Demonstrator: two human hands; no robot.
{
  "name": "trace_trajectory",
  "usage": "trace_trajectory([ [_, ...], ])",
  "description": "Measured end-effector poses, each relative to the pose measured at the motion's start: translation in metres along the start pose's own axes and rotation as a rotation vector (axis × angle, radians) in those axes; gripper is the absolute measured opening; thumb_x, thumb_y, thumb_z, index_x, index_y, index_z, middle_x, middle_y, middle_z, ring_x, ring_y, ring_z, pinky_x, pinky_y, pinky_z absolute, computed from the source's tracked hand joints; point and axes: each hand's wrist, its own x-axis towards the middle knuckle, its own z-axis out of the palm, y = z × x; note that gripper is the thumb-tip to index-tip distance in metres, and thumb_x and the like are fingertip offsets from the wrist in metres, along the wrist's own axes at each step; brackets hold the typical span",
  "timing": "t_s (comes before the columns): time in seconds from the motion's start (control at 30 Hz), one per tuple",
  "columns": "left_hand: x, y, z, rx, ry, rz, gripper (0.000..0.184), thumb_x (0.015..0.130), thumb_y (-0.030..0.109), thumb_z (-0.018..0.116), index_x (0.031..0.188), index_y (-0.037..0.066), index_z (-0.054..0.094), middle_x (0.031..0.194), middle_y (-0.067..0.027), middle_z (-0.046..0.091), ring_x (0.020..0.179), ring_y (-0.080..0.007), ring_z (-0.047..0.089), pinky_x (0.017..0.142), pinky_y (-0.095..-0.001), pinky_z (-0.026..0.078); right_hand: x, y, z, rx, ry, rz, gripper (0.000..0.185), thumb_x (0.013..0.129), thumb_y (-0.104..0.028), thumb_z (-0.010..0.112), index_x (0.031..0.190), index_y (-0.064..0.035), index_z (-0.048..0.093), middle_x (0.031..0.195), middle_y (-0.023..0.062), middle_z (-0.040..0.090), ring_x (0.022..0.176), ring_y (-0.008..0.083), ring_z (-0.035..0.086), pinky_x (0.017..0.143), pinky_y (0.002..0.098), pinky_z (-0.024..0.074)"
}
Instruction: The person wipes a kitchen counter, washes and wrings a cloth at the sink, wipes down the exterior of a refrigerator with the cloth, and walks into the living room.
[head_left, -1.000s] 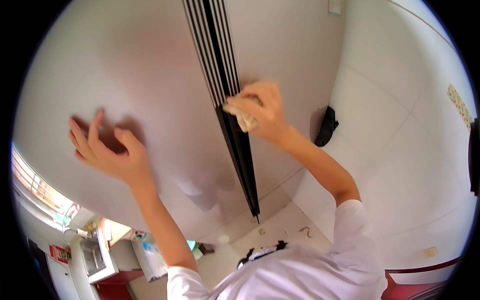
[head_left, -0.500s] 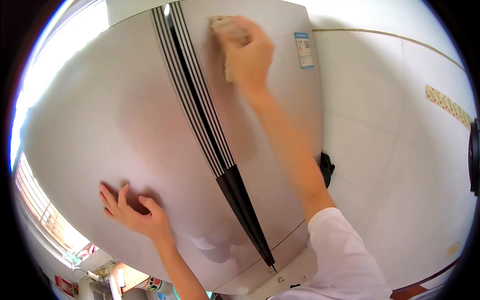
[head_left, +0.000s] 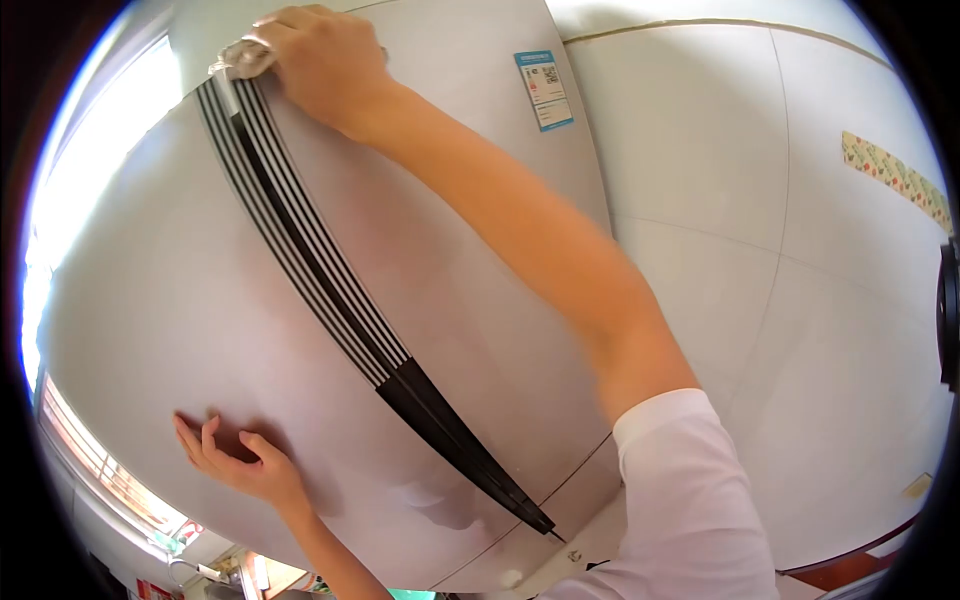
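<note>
A large pale refrigerator (head_left: 330,400) fills the view, split by a striped black and silver centre strip (head_left: 290,215) that ends in a dark lower section. Near the strip's upper end, my right hand (head_left: 325,65) is closed on a crumpled beige cloth (head_left: 243,60), which lies against the top of the strip. Lower down on the left door, my left hand (head_left: 240,465) rests with spread fingertips against the surface and holds nothing. A blue and white label (head_left: 543,90) is stuck on the right door's upper part.
Pale wall tiles (head_left: 700,270) stand to the right, with a patterned strip (head_left: 895,175) on them. A bright window (head_left: 100,160) is at the upper left. Part of a kitchen counter (head_left: 275,578) shows at the bottom left.
My right hand has moved up and left with the cloth, from the right door to the strip's top. The view has shifted upward. My left hand stays on the left door.
</note>
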Motion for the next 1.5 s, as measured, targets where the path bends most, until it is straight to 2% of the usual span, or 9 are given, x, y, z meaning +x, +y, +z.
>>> trace_trajectory([
  [0.1, 0.001, 0.005, -0.004, 0.13, -0.033, 0.011, 0.033, 0.079, 0.004, 0.045, 0.112, 0.001, 0.051, 0.144, -0.0195, 0.037, 0.131, -0.0368, 0.035, 0.109, -0.0492, 0.025, -0.017, 0.038, -0.045, 0.23, 0.031, -0.007, 0.018, 0.075, -0.006, 0.054, 0.087, -0.0093, 0.067, 0.088, 0.0073, 0.067, 0.087, 0.0285, 0.062, 0.073, 0.0407, 0.0497],
  [0.3, 0.002, 0.001, -0.002, 0.096, -0.021, 0.013, 0.033, 0.075, 0.005, 0.045, 0.108, 0.004, 0.05, 0.145, -0.019, 0.037, 0.133, -0.0363, 0.034, 0.111, -0.0561, 0.015, -0.036, 0.143, -0.108, -0.276, 0.047, 0.419, 0.018, 0.087, -0.009, 0.055, 0.1, 0.0007, 0.063, 0.099, 0.0192, 0.064, 0.095, 0.0347, 0.06, 0.082, 0.0394, 0.0477],
  [0.43, 0.003, 0.007, -0.003, 0.149, -0.023, -0.006, 0.032, 0.076, 0.003, 0.045, 0.108, 0.001, 0.051, 0.142, -0.0206, 0.038, 0.131, -0.0382, 0.034, 0.108, -0.05, 0.025, -0.04, 0.148, -0.117, -0.256, 0.168, 0.751, 0.021, 0.089, -0.012, 0.054, 0.1, 0.0034, 0.062, 0.096, 0.021, 0.066, 0.093, 0.0347, 0.063, 0.083, 0.0379, 0.0487],
  [0.6, 0.005, 0.008, -0.002, 0.151, 0.0, 0.001, 0.03, 0.076, 0.003, 0.044, 0.106, 0.001, 0.051, 0.142, -0.0208, 0.039, 0.13, -0.0386, 0.036, 0.107, -0.0497, 0.026, -0.031, 0.078, -0.085, -0.137, 0.128, 0.61, 0.021, 0.089, -0.015, 0.056, 0.1, 0.0019, 0.062, 0.094, 0.0199, 0.066, 0.09, 0.0342, 0.064, 0.081, 0.0391, 0.0495],
  [0.7, 0.005, 0.007, 0.0, 0.13, 0.011, 0.008, 0.03, 0.077, 0.003, 0.044, 0.106, 0.001, 0.051, 0.141, -0.0212, 0.039, 0.129, -0.0388, 0.037, 0.107, -0.0495, 0.026, -0.037, 0.023, -0.044, 0.087, 0.123, 0.15, 0.012, 0.076, -0.011, 0.057, 0.083, -0.0078, 0.066, 0.087, 0.0126, 0.065, 0.085, 0.0324, 0.061, 0.074, 0.0458, 0.0478],
  [1.0, 0.01, 0.014, 0.0, 0.205, 0.001, 0.025, 0.029, 0.075, 0.002, 0.044, 0.104, 0.0, 0.049, 0.139, -0.0235, 0.04, 0.126, -0.04, 0.039, 0.105, -0.0494, 0.027, -0.01, 0.062, -0.052, -0.41, -0.04, 0.275, 0.016, 0.085, -0.012, 0.054, 0.095, -0.0023, 0.062, 0.093, 0.0159, 0.061, 0.088, 0.0327, 0.06, 0.078, 0.0414, 0.0491],
  [1.2, 0.007, 0.016, -0.002, 0.213, 0.007, 0.03, 0.03, 0.074, 0.001, 0.044, 0.104, 0.0, 0.048, 0.14, -0.0227, 0.04, 0.126, -0.0399, 0.038, 0.104, -0.0492, 0.027, -0.011, 0.041, -0.053, -0.182, -0.106, -0.109, 0.017, 0.082, -0.011, 0.054, 0.095, -0.0023, 0.062, 0.091, 0.014, 0.061, 0.088, 0.0313, 0.06, 0.078, 0.041, 0.0487],
  [1.33, 0.008, 0.013, -0.002, 0.199, -0.003, 0.024, 0.03, 0.074, 0.001, 0.044, 0.104, 0.0, 0.048, 0.142, -0.022, 0.038, 0.128, -0.0395, 0.036, 0.106, -0.05, 0.025, -0.008, 0.039, -0.052, -0.406, -0.09, 0.201, 0.015, 0.082, -0.009, 0.053, 0.094, -0.0027, 0.061, 0.095, 0.0138, 0.061, 0.091, 0.0313, 0.059, 0.078, 0.0409, 0.0479],
  [1.5, 0.008, 0.008, -0.003, 0.094, -0.018, 0.025, 0.029, 0.075, 0.002, 0.043, 0.104, 0.002, 0.048, 0.142, -0.0231, 0.037, 0.129, -0.0397, 0.035, 0.108, -0.0513, 0.02, -0.014, 0.042, -0.059, -0.174, -0.184, -0.105, 0.012, 0.08, -0.007, 0.054, 0.09, -0.0037, 0.059, 0.093, 0.0129, 0.06, 0.09, 0.0309, 0.058, 0.079, 0.0423, 0.0466],
])
